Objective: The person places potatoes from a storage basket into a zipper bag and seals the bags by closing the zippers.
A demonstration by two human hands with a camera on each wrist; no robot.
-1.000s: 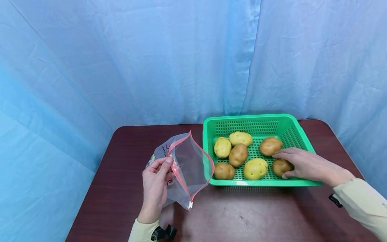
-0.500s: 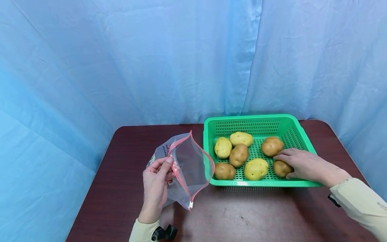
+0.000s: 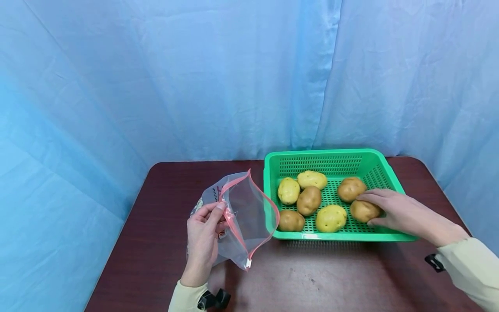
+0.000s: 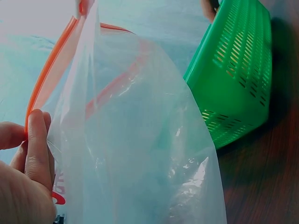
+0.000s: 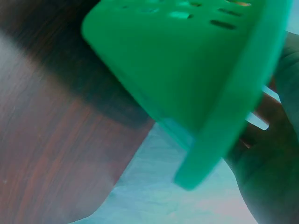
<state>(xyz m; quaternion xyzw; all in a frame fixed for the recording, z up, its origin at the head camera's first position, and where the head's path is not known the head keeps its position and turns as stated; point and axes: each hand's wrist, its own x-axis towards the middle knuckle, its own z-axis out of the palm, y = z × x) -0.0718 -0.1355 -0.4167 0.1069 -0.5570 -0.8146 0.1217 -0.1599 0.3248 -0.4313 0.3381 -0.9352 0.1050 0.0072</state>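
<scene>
My left hand (image 3: 202, 238) pinches the red-edged lip of a clear zip bag (image 3: 247, 208) between thumb and fingers. The bag's mouth gapes toward the basket, and a white slider (image 3: 248, 263) sits at its near corner. In the left wrist view the clear plastic bag (image 4: 140, 140) fills the middle, its rim held at the left. Inside the green basket (image 3: 323, 236), at its right end, my right hand (image 3: 401, 212) grips a brown potato (image 3: 364, 211). Another brown potato (image 3: 351, 189) lies just behind it. In the right wrist view the basket wall partly hides the fingers.
Several yellow and brown potatoes lie in the basket's left and middle, among them a yellow potato (image 3: 331, 218) near the front wall. The dark wooden table (image 3: 312, 277) carries the basket. A blue curtain (image 3: 234, 78) hangs behind and at the sides.
The brown potato in my right hand has come up slightly from the basket floor and shows more of itself. My left hand and the bag have barely moved.
</scene>
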